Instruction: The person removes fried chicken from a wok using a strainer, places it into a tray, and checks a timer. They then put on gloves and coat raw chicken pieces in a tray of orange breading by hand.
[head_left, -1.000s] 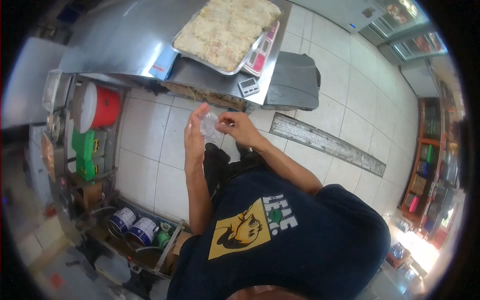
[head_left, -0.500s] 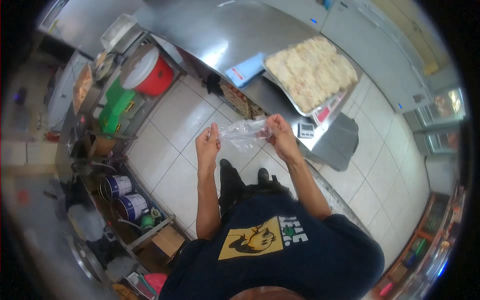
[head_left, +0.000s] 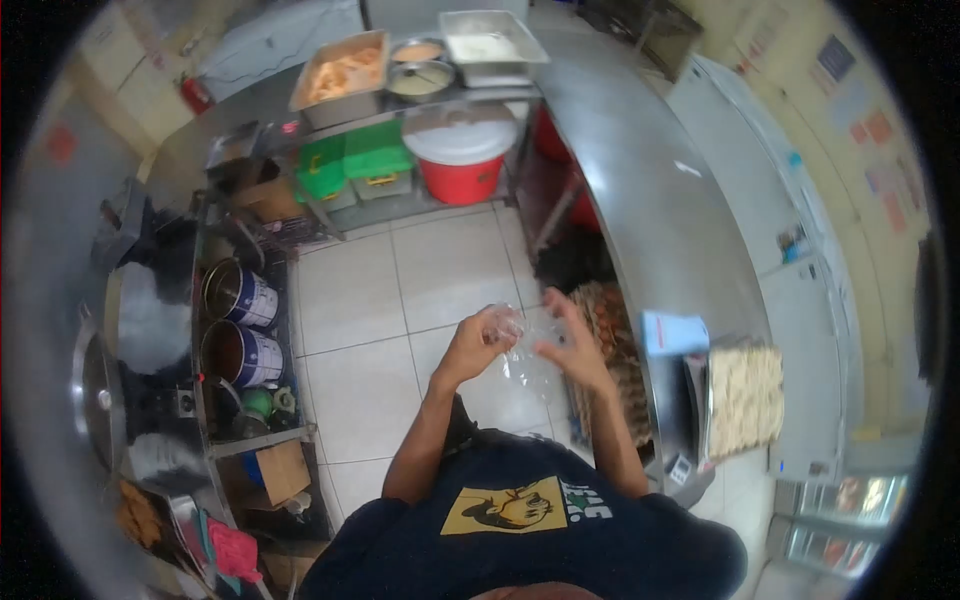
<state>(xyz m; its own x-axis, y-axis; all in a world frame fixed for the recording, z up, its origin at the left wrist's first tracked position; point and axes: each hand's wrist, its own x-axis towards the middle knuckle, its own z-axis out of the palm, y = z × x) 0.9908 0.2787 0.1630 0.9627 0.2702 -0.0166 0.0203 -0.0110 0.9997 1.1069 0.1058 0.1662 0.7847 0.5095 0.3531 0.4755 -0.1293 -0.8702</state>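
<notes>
In front of my body, over the floor, a crumpled clear plastic bag (head_left: 524, 366) hangs between my hands. The fingers of my left hand (head_left: 470, 348) are curled around its gathered upper part. My right hand (head_left: 580, 350) is at the other side of the bag, thumb and fingers spread apart; some blur hides whether the fingertips touch the film.
To the right, a steel counter (head_left: 665, 170) carries a blue packet (head_left: 674, 333) and a tray of pale food (head_left: 745, 400). Egg trays (head_left: 625, 400) sit beneath it. Ahead stand a red tub (head_left: 462, 180) with a white lid and green-lidded boxes (head_left: 378, 150). Labelled cans (head_left: 252, 358) line the left shelf.
The view has turned left, toward the red tub and food pans. The bag was stretched between both pinching hands; now it hangs bunched from my left hand, and my right fingers have spread.
</notes>
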